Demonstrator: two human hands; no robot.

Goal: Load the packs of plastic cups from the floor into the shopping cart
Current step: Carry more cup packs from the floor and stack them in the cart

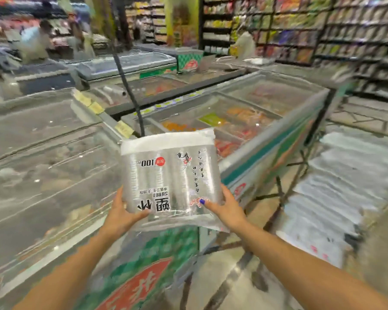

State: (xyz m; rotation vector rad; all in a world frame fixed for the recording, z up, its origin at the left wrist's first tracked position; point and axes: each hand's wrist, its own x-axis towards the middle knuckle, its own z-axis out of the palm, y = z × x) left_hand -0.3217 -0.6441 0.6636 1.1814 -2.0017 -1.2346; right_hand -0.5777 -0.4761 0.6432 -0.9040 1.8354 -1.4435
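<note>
A clear pack of plastic cups (169, 175) with black and red printing hangs in mid-air in front of me, its print upside down. My left hand (123, 212) grips its near left corner, thumb on top. My right hand (227, 208) grips its near right corner, thumb with a blue nail on the front face. To the right, a blurred stack of more white and clear packs (336, 191) lies inside dark wire bars that look like the shopping cart (280, 193); motion blur keeps me from being sure.
Glass-topped chest freezers (43, 166) fill the left and centre, another freezer (267, 121) runs to the right behind the pack. A black cable (130, 86) hangs down at centre. Stocked shelves (323, 30) line the back right. Bare floor (244, 265) shows between my forearms.
</note>
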